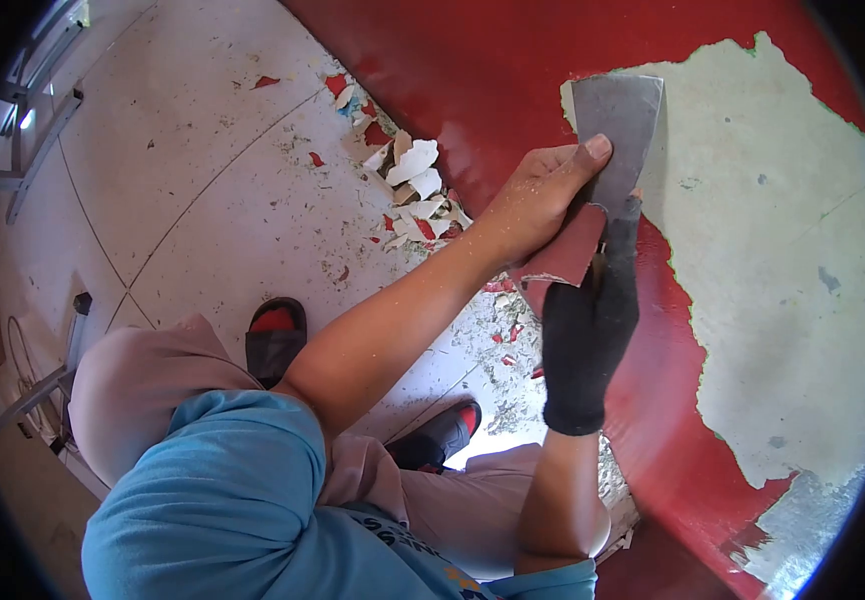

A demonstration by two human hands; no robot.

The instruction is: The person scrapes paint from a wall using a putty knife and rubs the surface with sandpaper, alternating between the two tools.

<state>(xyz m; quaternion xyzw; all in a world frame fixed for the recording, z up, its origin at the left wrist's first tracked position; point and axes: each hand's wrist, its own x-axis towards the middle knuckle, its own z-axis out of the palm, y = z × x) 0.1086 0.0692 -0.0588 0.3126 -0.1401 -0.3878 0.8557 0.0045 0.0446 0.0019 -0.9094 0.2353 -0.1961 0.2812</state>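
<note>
A wide, flat metal scraper (620,125) is held in front of a wall with peeling red paint (492,70). My bare left hand (547,195) is closed at the blade, its thumb lying on the metal face. My right hand (592,335), in a black glove, is wrapped around the lower end of the scraper, which hides the handle. Between the hands sits a curled reddish-brown sheet (564,248) with a pale, rough edge. Which fingers grip the sheet is hidden. Fine pale dust clings to my left hand and forearm.
A large pale patch of bare wall (782,230) with ragged edges lies right of the scraper. White and red paint flakes (417,175) are heaped along the wall's foot, with crumbs across the tiled floor (182,150). Metal frame pieces (27,130) stand at the far left.
</note>
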